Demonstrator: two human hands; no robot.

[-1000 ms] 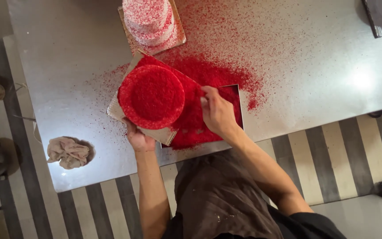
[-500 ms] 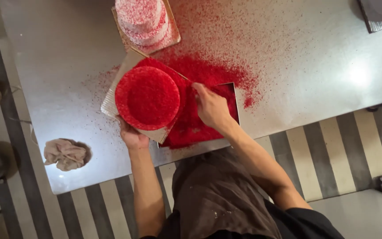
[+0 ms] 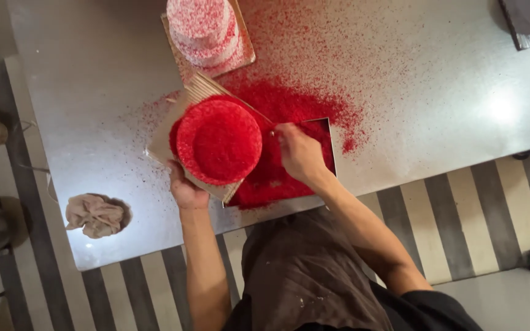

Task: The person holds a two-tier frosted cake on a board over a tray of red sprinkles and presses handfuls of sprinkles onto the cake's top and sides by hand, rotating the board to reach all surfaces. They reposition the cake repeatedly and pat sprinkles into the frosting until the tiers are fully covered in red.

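Two bare hands work at the near edge of a shiny metal table (image 3: 437, 122). The left hand (image 3: 185, 187) is curled under the near edge of a square cardboard board (image 3: 167, 138) and grips it, tipping it up. A round red cake (image 3: 219, 142) sits on that board, covered in red crumbs. The right hand (image 3: 299, 153) is at three o'clock from the cake, just beside it. Its fingers (image 3: 283, 132) are bent and close together over a pile of red crumbs (image 3: 277, 178); whether they pinch any crumbs cannot be told. The pile lies in a flat metal tray (image 3: 332, 147) whose near side reaches the table edge.

At twelve o'clock from the red cake stands a taller pink-speckled cake (image 3: 203, 27) on its own board (image 3: 243, 52), close by but not touching. More red crumbs (image 3: 314, 67) are spread over the table between one and two o'clock.

At eight o'clock, well apart, a crumpled cloth (image 3: 93, 214) lies near the table's corner. Most open room is on the far left and far right of the table. A striped floor (image 3: 486, 208) shows below the edge.
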